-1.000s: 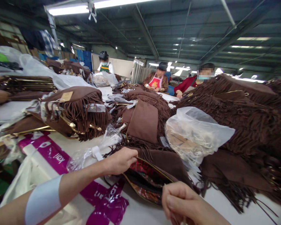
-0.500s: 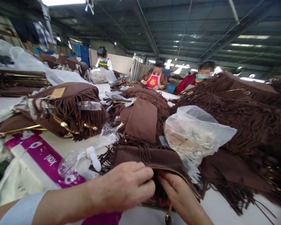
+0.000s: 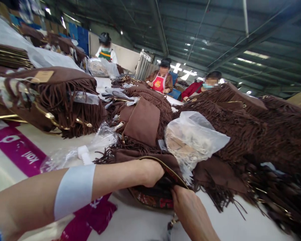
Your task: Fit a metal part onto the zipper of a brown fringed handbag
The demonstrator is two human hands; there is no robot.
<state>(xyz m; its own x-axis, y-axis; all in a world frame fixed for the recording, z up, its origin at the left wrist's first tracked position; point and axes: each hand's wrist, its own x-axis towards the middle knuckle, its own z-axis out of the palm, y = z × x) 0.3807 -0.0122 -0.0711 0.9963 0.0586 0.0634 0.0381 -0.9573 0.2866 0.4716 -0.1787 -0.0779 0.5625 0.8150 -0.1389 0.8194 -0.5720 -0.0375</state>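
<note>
A brown suede fringed bag (image 3: 165, 162) lies open on the white table (image 3: 130, 227) right in front of me, showing a patterned red lining (image 3: 153, 199) and a gold zip edge. My left hand (image 3: 150, 172) reaches into the bag's mouth; its fingers are hidden inside. My right hand (image 3: 188, 207) grips the near rim of the opening from below. A zip pull (image 3: 172, 222) dangles by my right wrist. A pale band (image 3: 74, 190) wraps my left forearm.
Heaps of brown fringed bags (image 3: 253, 130) cover the right and middle. A filled clear plastic bag (image 3: 190, 140) sits just behind the open bag. Another fringed bag (image 3: 55, 97) and loose plastic (image 3: 77, 154) lie left, on a magenta-printed sheet (image 3: 17, 150). Three people (image 3: 162, 78) work at the far end.
My left hand went from the bag's rim into its opening. My right hand shifted to hold the near rim. The view tilted and moved closer.
</note>
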